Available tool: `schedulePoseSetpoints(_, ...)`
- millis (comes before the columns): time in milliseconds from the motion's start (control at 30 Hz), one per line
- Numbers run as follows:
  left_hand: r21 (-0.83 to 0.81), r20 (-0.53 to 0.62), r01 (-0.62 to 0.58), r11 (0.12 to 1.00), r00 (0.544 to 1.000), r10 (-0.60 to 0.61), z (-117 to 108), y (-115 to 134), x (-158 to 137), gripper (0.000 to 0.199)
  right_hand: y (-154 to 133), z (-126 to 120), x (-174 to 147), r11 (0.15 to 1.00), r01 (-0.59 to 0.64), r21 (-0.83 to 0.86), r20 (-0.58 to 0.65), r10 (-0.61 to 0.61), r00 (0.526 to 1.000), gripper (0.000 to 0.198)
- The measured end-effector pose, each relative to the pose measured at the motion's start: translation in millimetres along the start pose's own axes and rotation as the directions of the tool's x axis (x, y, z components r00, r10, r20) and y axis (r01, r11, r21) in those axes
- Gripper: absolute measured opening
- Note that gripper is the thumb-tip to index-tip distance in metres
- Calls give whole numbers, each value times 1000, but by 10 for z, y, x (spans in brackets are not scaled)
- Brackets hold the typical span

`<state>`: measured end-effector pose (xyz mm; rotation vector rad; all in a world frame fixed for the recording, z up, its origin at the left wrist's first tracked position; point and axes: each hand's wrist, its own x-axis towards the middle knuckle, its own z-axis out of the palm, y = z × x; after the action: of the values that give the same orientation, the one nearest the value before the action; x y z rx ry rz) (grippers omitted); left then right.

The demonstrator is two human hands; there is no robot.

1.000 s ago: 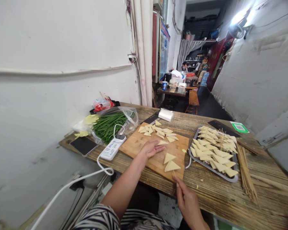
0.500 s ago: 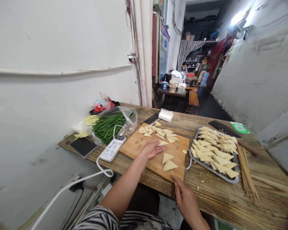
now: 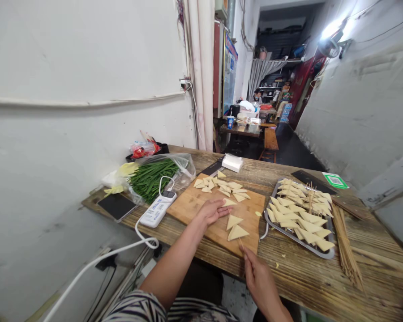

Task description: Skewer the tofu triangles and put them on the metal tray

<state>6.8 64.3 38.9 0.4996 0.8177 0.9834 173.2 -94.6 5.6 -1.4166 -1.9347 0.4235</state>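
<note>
Pinched in my right hand (image 3: 258, 270) is the near end of a thin wooden skewer (image 3: 241, 242). Two pale tofu triangles (image 3: 237, 232) are threaded on it, above the wooden cutting board (image 3: 188, 205). My left hand (image 3: 213, 211) holds another tofu triangle (image 3: 229, 202) between thumb and fingers, at the skewer's far end. Whether the tip has pierced this piece is hard to see. Loose tofu triangles (image 3: 235, 184) lie scattered over the far part of the board.
On the right stands a metal tray (image 3: 328, 254) of filled skewers, beside a bundle of bare skewers (image 3: 347, 246). Left of the board are a white power strip (image 3: 158, 209), bagged green chives (image 3: 152, 179) and a dark phone (image 3: 117, 206). A knife (image 3: 212, 167) lies behind it.
Both hands stay almost still around the skewer. The left hand's tofu triangle sits at nearly the same spot; the view has shifted only slightly.
</note>
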Motion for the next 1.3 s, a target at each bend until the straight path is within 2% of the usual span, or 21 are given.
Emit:
schedulePoseSetpoints(267,-46,-14,25,999,1000,-26,29,0,-11,14,-20,5,24,1000,-15,-11,-11,14,1000,39)
schedulePoseSetpoints(567,-39,-25,2,999,1000,-3,45,-28,-1,10,-8,40,19,999,-32,5,-24,32,999,38)
schedulePoseSetpoints(767,-38,-29,26,999,999,-27,80,-44,-21,13,-6,53,19,1000,-4,12,-72,5,997,36)
schedulePoseSetpoints(1000,-91,-10,35,995,999,-36,123,-54,-45,12,-5,63,19,1000,-1,12,-85,2,996,36)
schedulePoseSetpoints(1300,-73,-29,44,996,999,-46,181,-72,-106,10,9,87,21,1000,17,-3,-108,-17,994,35)
